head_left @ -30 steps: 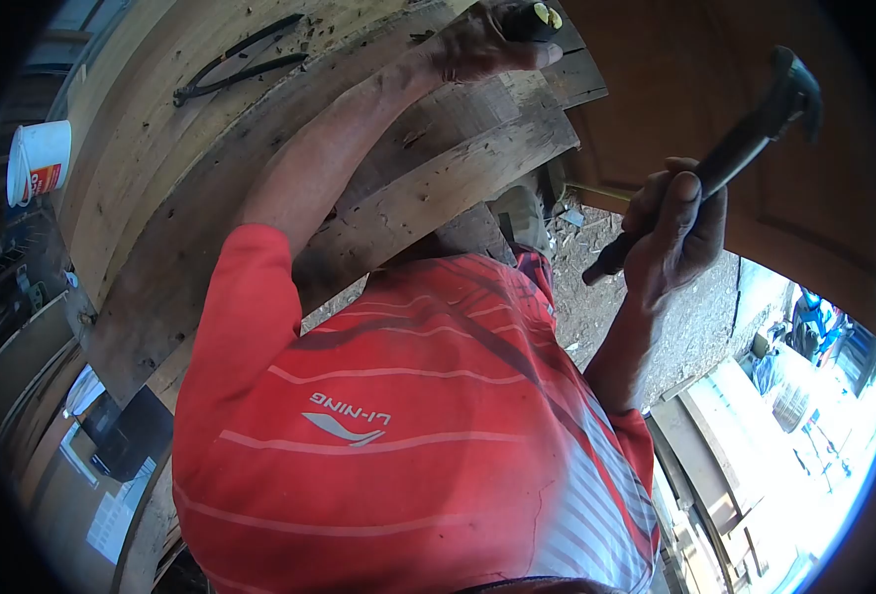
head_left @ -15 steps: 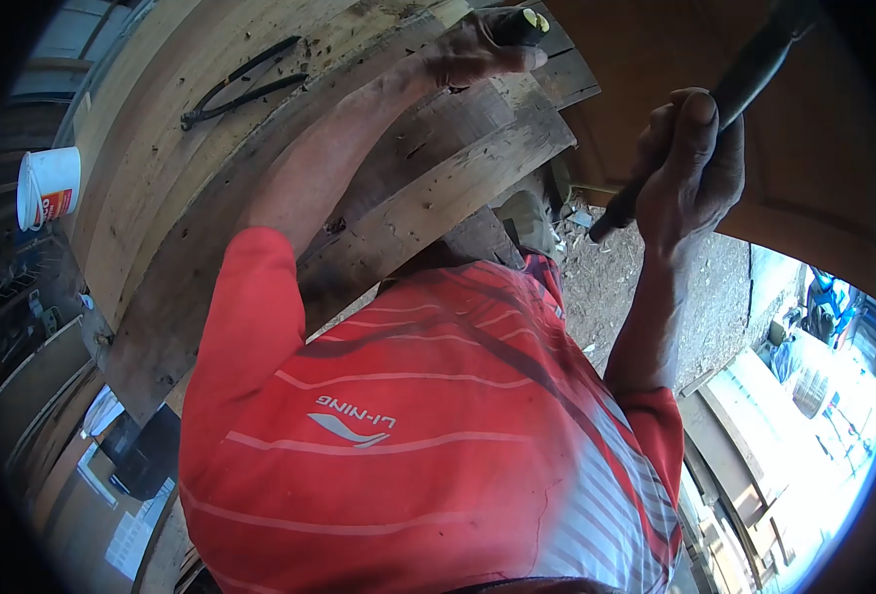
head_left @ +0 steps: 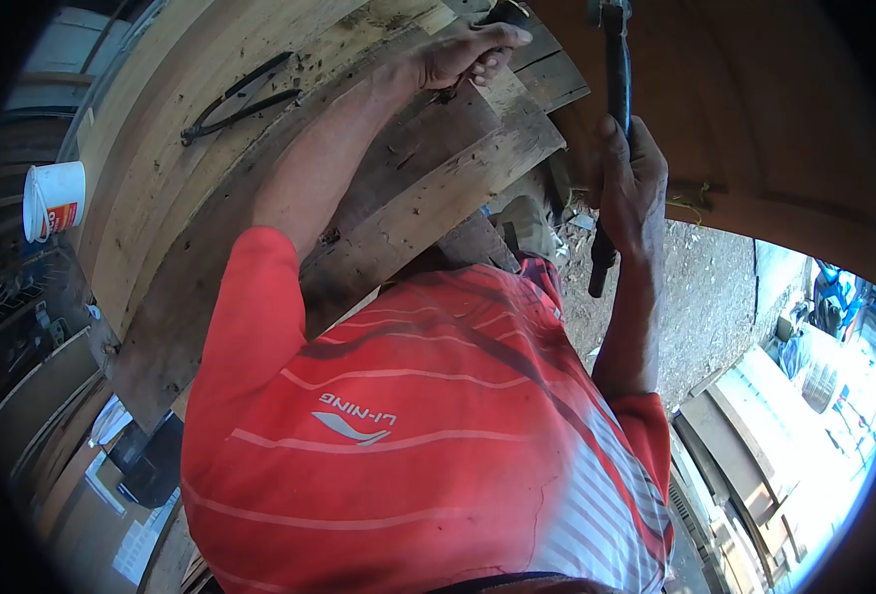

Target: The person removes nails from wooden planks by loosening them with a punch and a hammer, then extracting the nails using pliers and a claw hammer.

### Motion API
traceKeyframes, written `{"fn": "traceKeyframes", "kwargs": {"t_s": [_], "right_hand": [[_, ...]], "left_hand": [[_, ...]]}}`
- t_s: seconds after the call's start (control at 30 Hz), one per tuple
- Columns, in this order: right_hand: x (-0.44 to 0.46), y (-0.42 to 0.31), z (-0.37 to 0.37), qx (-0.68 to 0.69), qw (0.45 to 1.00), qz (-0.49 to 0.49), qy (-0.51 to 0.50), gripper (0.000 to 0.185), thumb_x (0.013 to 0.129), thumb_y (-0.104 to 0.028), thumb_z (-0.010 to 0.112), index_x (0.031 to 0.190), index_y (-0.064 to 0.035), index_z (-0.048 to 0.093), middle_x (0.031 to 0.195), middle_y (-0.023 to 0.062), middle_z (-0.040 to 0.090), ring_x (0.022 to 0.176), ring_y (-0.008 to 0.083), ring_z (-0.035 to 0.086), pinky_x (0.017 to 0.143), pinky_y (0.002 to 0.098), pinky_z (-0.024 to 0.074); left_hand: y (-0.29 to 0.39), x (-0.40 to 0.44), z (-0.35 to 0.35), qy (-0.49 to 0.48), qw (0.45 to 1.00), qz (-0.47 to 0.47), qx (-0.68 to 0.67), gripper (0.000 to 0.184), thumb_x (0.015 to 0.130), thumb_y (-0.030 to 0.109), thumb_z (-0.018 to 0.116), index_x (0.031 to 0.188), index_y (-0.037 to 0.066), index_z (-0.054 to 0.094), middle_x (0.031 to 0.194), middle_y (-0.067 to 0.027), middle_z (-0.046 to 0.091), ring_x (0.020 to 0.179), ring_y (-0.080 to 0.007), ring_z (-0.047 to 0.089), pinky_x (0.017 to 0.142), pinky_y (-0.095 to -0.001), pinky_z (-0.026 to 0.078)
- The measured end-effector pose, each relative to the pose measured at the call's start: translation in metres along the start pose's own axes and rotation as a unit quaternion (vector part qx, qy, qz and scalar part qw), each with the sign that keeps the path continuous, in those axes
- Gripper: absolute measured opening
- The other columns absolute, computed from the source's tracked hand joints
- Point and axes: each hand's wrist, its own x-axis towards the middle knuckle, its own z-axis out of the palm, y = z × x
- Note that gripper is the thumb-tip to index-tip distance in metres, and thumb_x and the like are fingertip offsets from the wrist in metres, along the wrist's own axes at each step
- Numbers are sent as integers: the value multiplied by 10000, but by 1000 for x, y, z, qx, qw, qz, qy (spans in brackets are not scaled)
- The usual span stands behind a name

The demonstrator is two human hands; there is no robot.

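My right hand (head_left: 636, 178) is wrapped around the dark shaft of a hammer (head_left: 617, 74). The hammer points up the view, its head cut off by the top edge, and the butt of its handle sticks out below my fist. At the far end of the wooden boards (head_left: 428, 148), my left hand (head_left: 467, 57) is closed with fingers curled. A dark, thick handle (head_left: 506, 13) shows just past its knuckles, and its other end is hidden by the hand. Dark pincers (head_left: 235, 104) with spread arms lie on the boards, left of my left forearm.
A white bucket (head_left: 56, 201) stands at the left edge of the boards. A brown wooden panel (head_left: 755, 129) rises at the upper right. Stacked boards (head_left: 735, 436) lie at the lower right. Wood chips are scattered over the boards and ground.
My right hand has moved left, and the hammer has swung from a slant to nearly upright. My left hand has turned, so the handle's pale yellowish end shows less.
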Motion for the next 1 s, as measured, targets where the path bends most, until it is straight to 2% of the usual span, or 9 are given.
{"fn": "traceKeyframes", "kwargs": {"t_s": [0.07,0.17,0.43,0.57,0.63,0.7,0.8,0.9,1.0], "right_hand": [[-4,11,2,9,1000,-3,7,401,1073,-455,578,914,-86,564,571,-51,481,452,35,448,416,229,326],[-12,37,0,15,1000,25,12,418,1037,-480,638,905,-90,564,558,-53,475,447,33,442,412,233,317],[-25,29,30,177,983,25,-38,510,830,-170,905,1162,-5,554,966,98,719,826,150,718,761,280,593],[-29,23,30,197,973,71,-100,489,849,-102,861,1216,3,555,930,81,711,807,135,705,720,280,589],[-32,31,27,174,973,81,-126,495,851,-100,845,1241,0,558,911,67,707,792,124,696,704,273,580],[-34,42,26,100,989,44,-102,429,843,-116,825,1186,-4,592,887,51,707,767,105,686,685,260,550],[-37,64,32,59,995,23,-74,374,854,-147,821,1135,0,623,878,48,705,742,102,677,676,266,536],[-26,61,36,47,992,86,-80,376,869,-160,814,1153,4,630,864,49,703,728,104,666,684,279,538],[0,59,45,36,993,76,-84,351,903,-227,788,1122,9,647,826,57,697,699,106,655,662,289,531]], "left_hand": [[3,-3,-12,-56,985,-54,-152,350,1019,451,622,992,102,628,659,81,423,562,-37,395,552,-228,376],[28,-31,11,51,993,30,-101,362,1048,457,579,982,105,632,653,78,429,563,-40,406,573,-225,389],[1,-64,124,153,970,96,165,743,940,760,562,1140,52,666,962,-54,652,976,-196,625,915,-381,498],[-13,-77,138,77,995,-18,58,799,978,713,528,1435,58,533,1106,-21,631,881,-95,611,679,-265,566],[-11,-96,137,168,941,39,291,945,871,732,663,1513,65,468,1347,-132,566,1189,-255,579,977,-437,511],[-19,-125,127,280,710,99,639,1051,794,711,765,1561,81,417,1521,-198,470,1412,-365,461,1158,-546,383],[-15,-187,105,340,689,-60,638,1218,675,619,884,1625,112,314,1683,-230,230,1568,-445,158,1252,-611,136],[-30,-237,94,331,634,-177,676,1284,649,542,923,1656,137,238,1708,-212,181,1570,-440,168,1243,-629,162],[-43,-255,101,328,647,-122,677,1288,644,580,910,1659,160,236,1699,-212,184,1548,-468,191,1219,-664,163]]}}
